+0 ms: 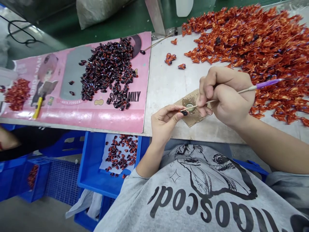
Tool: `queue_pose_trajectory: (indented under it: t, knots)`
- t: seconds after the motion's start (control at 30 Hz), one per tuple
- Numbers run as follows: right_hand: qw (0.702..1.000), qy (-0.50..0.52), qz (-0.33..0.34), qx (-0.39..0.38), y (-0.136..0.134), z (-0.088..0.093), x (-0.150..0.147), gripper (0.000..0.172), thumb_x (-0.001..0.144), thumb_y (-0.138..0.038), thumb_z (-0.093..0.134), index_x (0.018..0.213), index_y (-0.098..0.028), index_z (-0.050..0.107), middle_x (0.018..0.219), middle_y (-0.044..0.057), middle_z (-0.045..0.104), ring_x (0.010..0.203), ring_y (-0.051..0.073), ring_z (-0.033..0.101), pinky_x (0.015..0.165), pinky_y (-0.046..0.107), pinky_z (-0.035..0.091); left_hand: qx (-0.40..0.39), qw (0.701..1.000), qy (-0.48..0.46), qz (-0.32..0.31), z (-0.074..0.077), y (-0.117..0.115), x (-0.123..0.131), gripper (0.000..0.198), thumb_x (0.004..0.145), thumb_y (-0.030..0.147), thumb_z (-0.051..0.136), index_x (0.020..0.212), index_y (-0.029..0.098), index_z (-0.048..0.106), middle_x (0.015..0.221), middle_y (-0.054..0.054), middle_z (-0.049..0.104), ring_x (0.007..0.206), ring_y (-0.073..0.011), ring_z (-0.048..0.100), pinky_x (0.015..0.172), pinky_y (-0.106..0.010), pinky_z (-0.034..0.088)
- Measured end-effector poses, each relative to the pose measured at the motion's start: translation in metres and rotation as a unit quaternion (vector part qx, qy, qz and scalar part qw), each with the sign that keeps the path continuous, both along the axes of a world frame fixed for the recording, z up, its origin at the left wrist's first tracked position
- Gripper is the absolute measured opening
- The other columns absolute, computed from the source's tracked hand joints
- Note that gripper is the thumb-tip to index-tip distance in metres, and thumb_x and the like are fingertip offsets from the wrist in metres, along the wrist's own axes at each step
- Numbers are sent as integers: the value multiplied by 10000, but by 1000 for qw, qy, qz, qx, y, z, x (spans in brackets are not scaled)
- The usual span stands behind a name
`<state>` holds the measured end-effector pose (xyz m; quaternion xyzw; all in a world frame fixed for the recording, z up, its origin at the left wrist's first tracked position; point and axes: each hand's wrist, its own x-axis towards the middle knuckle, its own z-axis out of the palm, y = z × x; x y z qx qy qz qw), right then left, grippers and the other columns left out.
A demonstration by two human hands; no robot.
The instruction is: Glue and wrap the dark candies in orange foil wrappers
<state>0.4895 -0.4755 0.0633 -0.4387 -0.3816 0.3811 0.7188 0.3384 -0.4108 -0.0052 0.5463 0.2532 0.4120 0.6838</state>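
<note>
Between thumb and fingers, my left hand (164, 121) pinches a small dark piece (184, 112) with some orange on it. My right hand (228, 93) grips a thin brush-like stick (246, 90) with a purple section near its upper end. The stick's light tip points left and meets the small piece, or lies just over it. Beneath both hands is a square of brown cardboard (193, 120), stained with dark specks. On it sits a small round container (189, 107), partly hidden by my right fingers.
A large heap of shiny orange pieces (260, 42) covers the right of the white table (164, 87). Dark pieces (106, 67) lie piled on a pink printed mat (79, 112) at left. Below the table edge, a blue bin (93, 174) holds more pieces. Another person's arm (9, 140) shows far left.
</note>
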Motion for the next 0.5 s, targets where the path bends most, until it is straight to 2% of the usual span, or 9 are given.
queue_pose_trajectory:
  t: [0.17,0.4,0.5]
  knots:
    - [1000,-9,-7,3,0,1,1,250,777,-248,621,577,-219,474,508,-33,529,354,96,481,309,236,287,5,1000,14,-5,1,0,0,246,688,390,887,836,229,774,856,-8,788,768,-135,744,772,-279,611]
    - [1000,-11,-19,4,-1,1,-4,200,732,-165,582,573,-227,478,509,-24,532,366,118,489,308,249,273,2,1000,1,-3,4,0,0,224,694,367,887,834,231,779,838,-1,795,762,-125,753,756,-250,619]
    - [993,-27,-97,65,-3,11,6,169,754,-194,637,694,-245,487,617,-29,542,462,128,525,356,267,359,0,1000,1,-13,3,2,-1,206,717,362,874,846,232,781,841,-8,797,753,-127,755,759,-258,622]
